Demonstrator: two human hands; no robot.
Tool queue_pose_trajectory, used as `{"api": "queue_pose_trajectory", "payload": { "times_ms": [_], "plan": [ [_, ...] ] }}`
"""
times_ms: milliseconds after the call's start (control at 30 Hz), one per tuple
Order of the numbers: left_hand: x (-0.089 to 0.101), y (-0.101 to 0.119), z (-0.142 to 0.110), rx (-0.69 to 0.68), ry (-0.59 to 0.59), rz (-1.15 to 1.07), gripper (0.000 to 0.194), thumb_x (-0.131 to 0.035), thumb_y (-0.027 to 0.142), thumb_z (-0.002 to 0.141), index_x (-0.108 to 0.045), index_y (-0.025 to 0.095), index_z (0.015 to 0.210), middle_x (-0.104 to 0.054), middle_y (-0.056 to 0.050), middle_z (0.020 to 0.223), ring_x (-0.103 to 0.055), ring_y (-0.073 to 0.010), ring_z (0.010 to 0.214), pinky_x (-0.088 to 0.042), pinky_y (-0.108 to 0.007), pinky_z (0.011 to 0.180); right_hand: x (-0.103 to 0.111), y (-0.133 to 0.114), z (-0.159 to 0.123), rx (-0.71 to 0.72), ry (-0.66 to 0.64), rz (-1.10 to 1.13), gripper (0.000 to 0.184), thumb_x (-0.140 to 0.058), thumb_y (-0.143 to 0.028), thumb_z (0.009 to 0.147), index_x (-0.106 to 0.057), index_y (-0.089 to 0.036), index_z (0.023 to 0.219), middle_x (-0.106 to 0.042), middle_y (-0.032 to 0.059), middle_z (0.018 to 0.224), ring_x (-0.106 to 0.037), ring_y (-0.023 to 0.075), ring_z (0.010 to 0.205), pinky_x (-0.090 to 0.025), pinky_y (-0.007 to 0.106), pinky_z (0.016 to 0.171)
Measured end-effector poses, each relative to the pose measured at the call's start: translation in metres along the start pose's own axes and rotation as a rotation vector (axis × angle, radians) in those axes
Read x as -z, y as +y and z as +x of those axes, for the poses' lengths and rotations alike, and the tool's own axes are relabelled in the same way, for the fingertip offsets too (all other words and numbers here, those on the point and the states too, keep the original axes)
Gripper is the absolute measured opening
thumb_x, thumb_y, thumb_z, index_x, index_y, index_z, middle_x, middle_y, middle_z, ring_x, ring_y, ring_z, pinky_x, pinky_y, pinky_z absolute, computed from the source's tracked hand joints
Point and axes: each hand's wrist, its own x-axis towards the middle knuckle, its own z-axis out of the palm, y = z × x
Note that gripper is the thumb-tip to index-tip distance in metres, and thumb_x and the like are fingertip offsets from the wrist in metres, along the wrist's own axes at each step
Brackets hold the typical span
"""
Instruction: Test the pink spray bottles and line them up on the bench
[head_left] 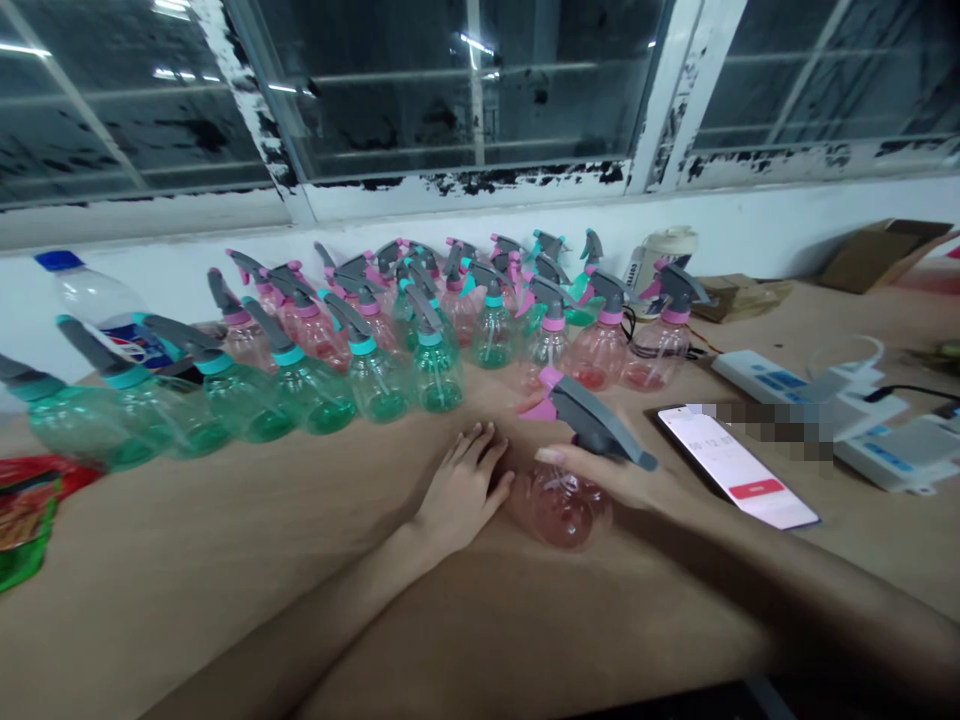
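Observation:
My right hand (622, 480) grips a pink spray bottle (562, 505) with a grey trigger head (592, 420) and a pink nozzle, standing on the brown table (225, 560). Its fingers wrap the neck below the head. Just left of the bottle, my left hand (461, 490) lies flat on the table with fingers stretched out, holding nothing and close to the bottle's side.
Several green and pink spray bottles (375, 370) stand in rows along the wall under the window. A phone (739, 468) lies right of my right hand. White power strips (825, 400), a water bottle (101, 305), a cardboard box (885, 250) and a red-green packet (26, 510) ring the table.

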Motion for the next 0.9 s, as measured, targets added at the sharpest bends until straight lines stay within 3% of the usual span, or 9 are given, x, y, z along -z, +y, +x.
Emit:
{"api": "queue_pose_trajectory", "payload": {
  "times_ms": [100,233,400,500,600,767,900],
  "plan": [
    [0.001,0.000,0.000,-0.001,-0.014,0.003,0.042,-0.049,0.030,0.090,-0.051,0.009,0.126,-0.046,-0.018,0.137,-0.040,-0.0295,0.129,-0.034,-0.047,0.107,0.003,0.001,-0.004,-0.048,-0.017,0.081,0.031,-0.065,-0.039,0.074,-0.057,-0.027,0.101,-0.047,-0.0056,0.057,-0.046,0.0152,0.050,-0.038,0.030,0.045],
    [0.002,0.000,0.002,0.007,-0.018,0.007,0.041,-0.048,0.030,0.090,-0.052,0.009,0.125,-0.046,-0.018,0.138,-0.039,-0.0290,0.130,-0.033,-0.047,0.107,0.004,0.004,-0.009,-0.085,-0.029,0.035,0.050,-0.073,-0.032,0.066,-0.054,-0.025,0.111,-0.052,-0.0067,0.060,-0.047,0.0139,0.053,-0.038,0.028,0.047],
    [0.002,0.000,0.001,0.012,-0.030,0.009,0.042,-0.048,0.032,0.091,-0.052,0.009,0.126,-0.044,-0.017,0.139,-0.036,-0.0284,0.132,-0.031,-0.045,0.109,0.008,0.010,-0.016,-0.068,-0.048,-0.055,0.063,-0.072,-0.035,0.066,-0.047,-0.029,0.124,-0.064,0.0003,0.092,-0.059,0.0197,0.074,-0.048,0.034,0.066],
    [0.001,0.000,0.000,0.021,-0.032,0.009,0.043,-0.047,0.033,0.091,-0.051,0.010,0.127,-0.043,-0.016,0.140,-0.037,-0.0279,0.132,-0.030,-0.045,0.109,0.015,0.014,-0.028,-0.062,-0.042,-0.120,0.077,-0.074,-0.042,0.065,-0.039,-0.029,0.132,-0.060,0.0062,0.116,-0.059,0.0281,0.099,-0.047,0.043,0.083],
    [0.000,0.000,0.000,0.019,-0.033,0.006,0.043,-0.046,0.034,0.092,-0.051,0.011,0.128,-0.044,-0.015,0.140,-0.037,-0.0270,0.132,-0.029,-0.044,0.110,0.020,0.017,-0.047,-0.074,-0.032,-0.212,0.071,-0.073,-0.046,0.065,-0.042,-0.029,0.126,-0.056,0.0064,0.124,-0.054,0.0305,0.112,-0.045,0.046,0.091],
    [-0.001,-0.001,0.001,0.013,-0.019,-0.007,0.042,-0.047,0.032,0.091,-0.052,0.010,0.126,-0.044,-0.016,0.140,-0.036,-0.0277,0.132,-0.029,-0.045,0.110,0.015,0.020,-0.081,-0.169,0.062,-0.374,0.060,-0.070,-0.050,0.068,-0.045,-0.025,0.116,-0.059,0.0082,0.115,-0.057,0.0294,0.107,-0.049,0.046,0.086],
    [0.000,-0.001,0.001,0.006,0.001,-0.031,0.041,-0.048,0.031,0.091,-0.052,0.009,0.125,-0.046,-0.016,0.138,-0.038,-0.0279,0.131,-0.030,-0.046,0.109,0.001,0.025,-0.090,-0.214,0.081,-0.392,0.061,-0.067,-0.054,0.069,-0.043,-0.024,0.116,-0.058,0.0088,0.112,-0.057,0.0290,0.105,-0.050,0.047,0.084]
  ]
}}
